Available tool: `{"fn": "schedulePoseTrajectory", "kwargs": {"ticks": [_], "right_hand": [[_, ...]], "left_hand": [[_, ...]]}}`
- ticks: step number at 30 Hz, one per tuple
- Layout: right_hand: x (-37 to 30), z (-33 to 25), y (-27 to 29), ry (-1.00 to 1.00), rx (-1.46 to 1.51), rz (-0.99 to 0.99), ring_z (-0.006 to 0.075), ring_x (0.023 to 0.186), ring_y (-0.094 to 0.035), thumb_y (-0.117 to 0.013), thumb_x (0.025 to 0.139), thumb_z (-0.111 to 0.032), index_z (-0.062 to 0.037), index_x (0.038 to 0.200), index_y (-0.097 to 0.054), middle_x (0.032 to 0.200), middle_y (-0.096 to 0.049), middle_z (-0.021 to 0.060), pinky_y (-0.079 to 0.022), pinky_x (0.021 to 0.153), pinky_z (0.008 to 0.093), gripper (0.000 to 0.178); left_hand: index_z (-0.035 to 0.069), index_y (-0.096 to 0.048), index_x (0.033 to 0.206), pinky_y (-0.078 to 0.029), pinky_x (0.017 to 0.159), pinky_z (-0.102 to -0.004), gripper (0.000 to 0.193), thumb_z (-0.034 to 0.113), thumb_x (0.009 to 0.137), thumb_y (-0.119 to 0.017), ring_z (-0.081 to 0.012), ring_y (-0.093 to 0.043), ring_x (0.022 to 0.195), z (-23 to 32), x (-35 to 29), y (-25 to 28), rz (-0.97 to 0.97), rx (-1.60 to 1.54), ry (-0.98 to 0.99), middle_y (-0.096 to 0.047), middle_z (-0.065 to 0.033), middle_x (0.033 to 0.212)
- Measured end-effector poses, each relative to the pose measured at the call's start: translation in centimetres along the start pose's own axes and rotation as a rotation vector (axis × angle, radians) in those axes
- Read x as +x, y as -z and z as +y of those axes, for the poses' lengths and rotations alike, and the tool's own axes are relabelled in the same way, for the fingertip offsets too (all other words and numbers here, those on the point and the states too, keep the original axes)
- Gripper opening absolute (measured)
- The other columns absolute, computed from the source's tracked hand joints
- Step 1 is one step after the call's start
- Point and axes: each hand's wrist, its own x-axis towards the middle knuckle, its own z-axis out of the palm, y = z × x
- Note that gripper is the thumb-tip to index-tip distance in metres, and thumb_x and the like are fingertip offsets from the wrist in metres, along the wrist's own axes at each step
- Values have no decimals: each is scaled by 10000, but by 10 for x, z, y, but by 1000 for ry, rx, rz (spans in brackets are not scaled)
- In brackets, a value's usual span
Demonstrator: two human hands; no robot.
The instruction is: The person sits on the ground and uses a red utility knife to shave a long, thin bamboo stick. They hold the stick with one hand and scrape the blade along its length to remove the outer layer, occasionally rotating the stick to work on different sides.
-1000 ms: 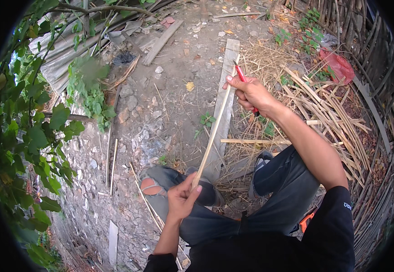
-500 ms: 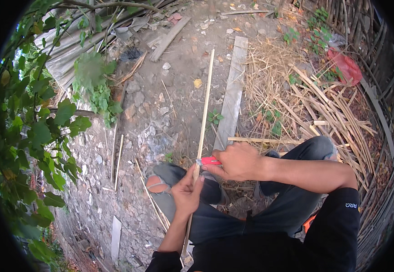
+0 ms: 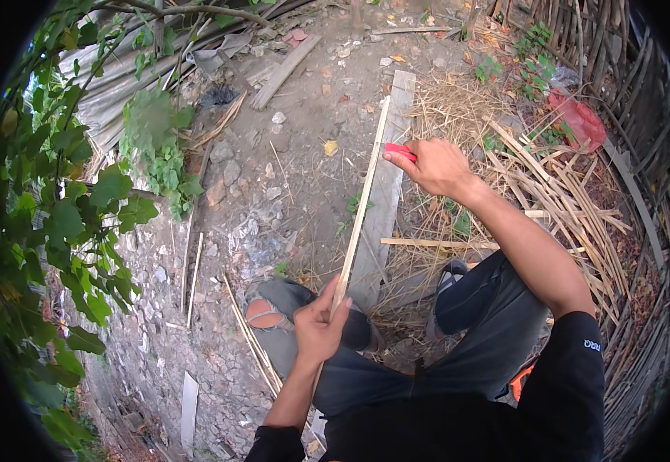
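My left hand [image 3: 322, 327] grips the near end of a long thin bamboo strip [image 3: 361, 208] just above my knee in torn grey jeans. The strip slants up and away over the ground. My right hand [image 3: 436, 165] is stretched out along the strip's far part, closed on a red-handled knife [image 3: 401, 151] that rests against the strip. A grey wooden plank [image 3: 385, 192] lies on the ground right under the strip.
A heap of split bamboo strips and dry straw [image 3: 550, 192] covers the ground on my right. A woven bamboo fence [image 3: 651, 254] runs along the right rim. Leafy branches [image 3: 57, 231] hang at left. A red bag [image 3: 579, 119] lies far right. Stones and loose sticks [image 3: 196, 269] litter the dirt.
My right hand with the knife pulled back close to my left hand, then slid out again along the strip toward its far end. The left hand kept its hold.
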Motion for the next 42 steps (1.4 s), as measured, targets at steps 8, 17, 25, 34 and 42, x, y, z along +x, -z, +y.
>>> {"fn": "schedulePoseTrajectory", "kwargs": {"ticks": [8,17,25,34,42], "right_hand": [[55,238,43,-669,150,614,386,900,-715,-379,992,-771,64,798,-699,891,-732,271,-514,899,487,915],[8,56,59,-202,357,290,309,626,-571,-436,1040,-660,50,753,-632,620,-572,164,-481,704,460,791],[-62,-59,11,254,162,-146,450,749,-711,-515,1023,-584,-8,838,-723,707,-689,226,-561,713,549,640],[-119,-102,-21,414,105,-373,419,699,-729,-513,1017,-600,-53,869,-768,721,-709,224,-576,638,509,621],[-42,-46,10,143,171,-156,454,705,-694,-490,1041,-600,26,817,-705,643,-634,262,-544,674,538,699]], "left_hand": [[-23,-678,1350,-394,533,-196,446,-19,912,-764,6,-486,611,7,-32,29,-206,207,-121,-621,71,725],[-18,-648,1387,-347,535,-174,444,-12,949,-723,21,-472,604,-8,-30,19,-121,18,-4,-633,70,737],[85,-544,1512,-322,395,-205,443,97,1070,-564,-38,-418,433,-1,-29,30,-155,-115,134,-552,-23,632],[98,-534,1521,-309,361,-210,429,134,1094,-528,-54,-387,384,2,-22,25,-111,-195,159,-538,-43,605],[77,-539,1513,-310,365,-210,424,109,1090,-514,-55,-389,384,3,-28,27,-131,-146,145,-525,-35,587]]}}
